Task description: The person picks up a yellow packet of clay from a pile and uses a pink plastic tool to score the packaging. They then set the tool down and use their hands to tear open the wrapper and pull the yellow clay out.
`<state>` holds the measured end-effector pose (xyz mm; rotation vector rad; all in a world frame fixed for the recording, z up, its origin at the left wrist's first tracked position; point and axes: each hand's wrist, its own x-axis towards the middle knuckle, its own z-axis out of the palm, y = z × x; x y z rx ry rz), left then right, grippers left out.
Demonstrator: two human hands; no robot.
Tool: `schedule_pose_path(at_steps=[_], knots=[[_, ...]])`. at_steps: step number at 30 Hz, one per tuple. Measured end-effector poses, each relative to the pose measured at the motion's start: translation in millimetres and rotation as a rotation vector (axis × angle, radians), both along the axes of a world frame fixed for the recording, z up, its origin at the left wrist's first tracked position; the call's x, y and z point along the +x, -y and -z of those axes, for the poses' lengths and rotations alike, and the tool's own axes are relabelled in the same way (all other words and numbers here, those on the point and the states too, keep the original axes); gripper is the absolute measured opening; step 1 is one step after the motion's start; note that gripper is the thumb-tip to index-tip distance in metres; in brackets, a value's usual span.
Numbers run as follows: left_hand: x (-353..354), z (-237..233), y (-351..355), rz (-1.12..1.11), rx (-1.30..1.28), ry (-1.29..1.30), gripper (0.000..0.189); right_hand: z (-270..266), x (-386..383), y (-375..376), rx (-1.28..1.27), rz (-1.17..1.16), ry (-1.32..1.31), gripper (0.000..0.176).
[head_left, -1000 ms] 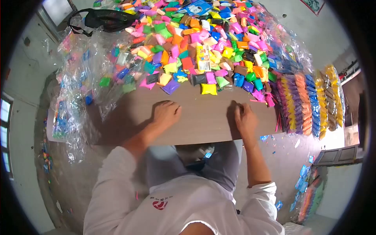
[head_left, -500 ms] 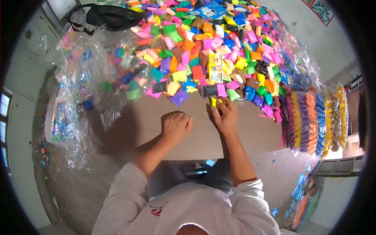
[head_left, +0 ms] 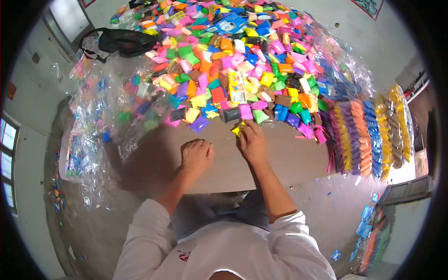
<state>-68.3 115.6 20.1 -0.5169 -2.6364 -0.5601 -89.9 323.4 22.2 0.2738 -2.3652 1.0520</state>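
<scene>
Right hand pinches a small yellow packet (glossy, crumpled) at the heap's near fringe; left hand lies curled closed near the worktop's front edge.

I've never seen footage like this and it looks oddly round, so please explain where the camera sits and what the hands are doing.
There is no machine here: a person wears a camera on the head, looking forward and down through a wide lens that bends the edges. You see their own arms from above. The table carries a big pile of small coloured packets, with clear plastic bags at its left and strips of packets at its right. A black bag lies at the far left. The left hand rests curled on bare wood, holding nothing visible. The right hand pinches a yellow packet at the pile's near edge.
</scene>
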Motion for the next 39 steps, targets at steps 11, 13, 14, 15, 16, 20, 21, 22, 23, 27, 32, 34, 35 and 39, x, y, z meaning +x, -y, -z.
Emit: schedule_pose_path(at_steps=[11,13,14,15,16,20,21,22,23,27,32,34,35,39], knots=[[-4.0,8.0,0.7,0.025,-0.096,-0.123,0.011,4.5,-3.7,-4.0,0.053,0.01,-0.134,0.015],[-3.6,7.1,0.7,0.037,-0.087,-0.074,0.011,11.0,-7.0,-3.2,0.016,-0.033,-0.13,0.014],[-2.4,6.3,0.6,0.03,-0.088,-0.078,0.011,11.6,-7.0,-2.0,-0.019,-0.069,-0.117,0.013],[-1.3,5.0,-0.4,0.033,-0.065,-0.096,0.012,11.5,-6.9,-2.7,-0.019,-0.103,-0.117,0.016],[-0.8,3.7,-1.1,0.035,-0.04,-0.117,0.012,10.6,-6.4,-2.7,-0.018,-0.113,-0.126,0.016],[-0.6,5.6,0.7,0.018,-0.015,-0.123,0.012,7.2,-2.8,0.1,-0.004,-0.061,-0.141,0.036],[-0.2,5.7,1.0,0.014,-0.005,-0.113,0.013,8.5,-2.4,0.3,0.055,-0.006,-0.092,0.041],[0.3,6.0,1.1,0.012,0.005,-0.101,0.013,10.2,-2.3,0.2,0.114,0.051,-0.043,0.046],[0.9,4.6,0.9,0.005,0.007,-0.106,0.013,12.1,-3.3,0.4,0.155,0.063,-0.003,0.055],[2.8,-0.6,0.4,0.009,0.043,-0.089,0.017,13.1,-5.7,1.8,0.197,0.081,-0.02,0.061],[0.8,1.3,2.3,0.021,0.126,-0.097,0.017,10.7,-5.2,3.3,0.229,0.067,0.009,0.069],[1.3,-1.1,2.4,0.016,0.166,-0.082,0.019,11.9,-5.8,1.4,0.196,0.022,0.015,0.067],[1.2,-2.0,3.1,0.011,0.173,-0.079,0.019,9.8,-6.0,1.8,0.153,-0.02,0.017,0.066],[1.2,-3.2,6.7,0.002,0.176,-0.051,0.024,-6.4,2.2,4.0,0.003,-0.098,0.082,0.054]])
